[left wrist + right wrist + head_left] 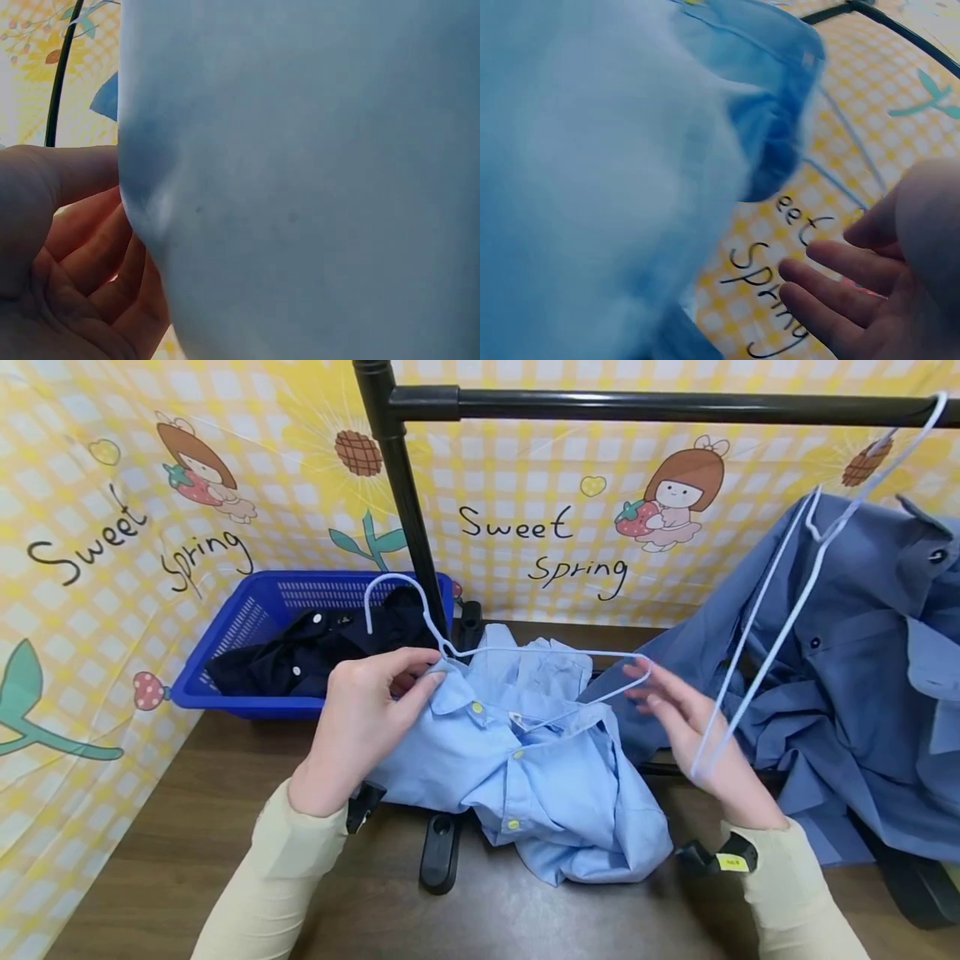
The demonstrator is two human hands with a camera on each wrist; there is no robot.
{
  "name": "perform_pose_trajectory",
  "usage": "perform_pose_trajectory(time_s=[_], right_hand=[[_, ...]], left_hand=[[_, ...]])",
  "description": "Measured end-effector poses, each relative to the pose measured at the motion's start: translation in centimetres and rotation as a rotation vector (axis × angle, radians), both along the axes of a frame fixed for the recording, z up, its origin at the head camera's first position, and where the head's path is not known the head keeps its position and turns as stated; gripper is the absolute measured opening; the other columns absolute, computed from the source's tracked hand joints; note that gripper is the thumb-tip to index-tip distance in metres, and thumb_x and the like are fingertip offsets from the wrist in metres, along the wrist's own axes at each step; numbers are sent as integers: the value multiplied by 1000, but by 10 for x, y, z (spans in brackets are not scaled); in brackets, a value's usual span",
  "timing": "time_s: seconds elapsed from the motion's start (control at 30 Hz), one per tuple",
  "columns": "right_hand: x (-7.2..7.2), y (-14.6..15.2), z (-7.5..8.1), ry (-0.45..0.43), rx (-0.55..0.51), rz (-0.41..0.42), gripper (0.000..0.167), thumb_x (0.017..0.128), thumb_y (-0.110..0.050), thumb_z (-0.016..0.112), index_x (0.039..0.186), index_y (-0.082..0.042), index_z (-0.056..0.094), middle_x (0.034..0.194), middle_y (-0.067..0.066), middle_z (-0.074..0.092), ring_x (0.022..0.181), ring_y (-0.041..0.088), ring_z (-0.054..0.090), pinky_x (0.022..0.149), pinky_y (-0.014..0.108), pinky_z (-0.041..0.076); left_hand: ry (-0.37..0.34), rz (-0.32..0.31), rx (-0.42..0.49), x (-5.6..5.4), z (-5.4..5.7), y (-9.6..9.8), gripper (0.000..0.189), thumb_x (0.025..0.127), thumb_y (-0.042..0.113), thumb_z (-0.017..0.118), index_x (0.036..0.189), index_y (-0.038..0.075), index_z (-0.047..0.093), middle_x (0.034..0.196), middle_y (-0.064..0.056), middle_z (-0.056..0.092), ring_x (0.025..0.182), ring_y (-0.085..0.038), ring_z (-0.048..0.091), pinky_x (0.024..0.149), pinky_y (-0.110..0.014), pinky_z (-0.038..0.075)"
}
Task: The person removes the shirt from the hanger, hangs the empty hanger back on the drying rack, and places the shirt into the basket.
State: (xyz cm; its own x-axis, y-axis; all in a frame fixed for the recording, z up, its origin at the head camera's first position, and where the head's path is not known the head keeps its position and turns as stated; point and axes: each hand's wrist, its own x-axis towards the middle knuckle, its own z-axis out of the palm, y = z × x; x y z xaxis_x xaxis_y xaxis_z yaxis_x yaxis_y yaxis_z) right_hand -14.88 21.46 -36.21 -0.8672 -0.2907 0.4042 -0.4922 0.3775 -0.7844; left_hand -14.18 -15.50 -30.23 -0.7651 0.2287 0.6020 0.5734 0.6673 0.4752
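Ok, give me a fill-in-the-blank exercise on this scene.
The small round buttons on the light-blue collared fabric shirt are coloured ____.
The rectangular perforated plastic basket holding dark buttoned clothing is coloured ____.
Of the person's two hands, the one nearer that basket is the ____ one.

Missing words: yellow; blue; left.

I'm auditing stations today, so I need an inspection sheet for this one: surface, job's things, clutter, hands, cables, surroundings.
Surface: brown wood-grain surface, with a black foot on it.
Job's things: light-blue shirt; pale hanger partly inside its neck opening, one end outside.
Clutter: blue basket holding dark clothing.
Hands: left hand pinches the shirt's collar; right hand is at the hanger's exposed end, pinch or touch unclear.
Cables: nothing seen.
Surroundings: black rack, grey-blue garment at right, yellow checked backdrop reading "Sweet Spring".
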Motion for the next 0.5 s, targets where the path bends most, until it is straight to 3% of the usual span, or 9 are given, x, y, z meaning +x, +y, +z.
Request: perform_pose_trajectory(time_s=[0.2,0.5], right_hand=[[-5,10,6,24,-92,-63,39,109,-2,42,147,0,52,139,19,59,119,13,63,94,20,49],[-4,-7,21,-13,-49,-84,37,102,-8,62,139,-6,62,136,7,64,122,16,60,101,22,46]], left_hand=[[-24,-27,-53,1,-4,5,20,90,9,79,110,5,78,85,-2,73,67,-11,59,61,-30,50],[-8,-92,-91,-3,-13,24,17,91,10,79,108,7,79,86,0,74,66,-9,57,60,-27,48]])
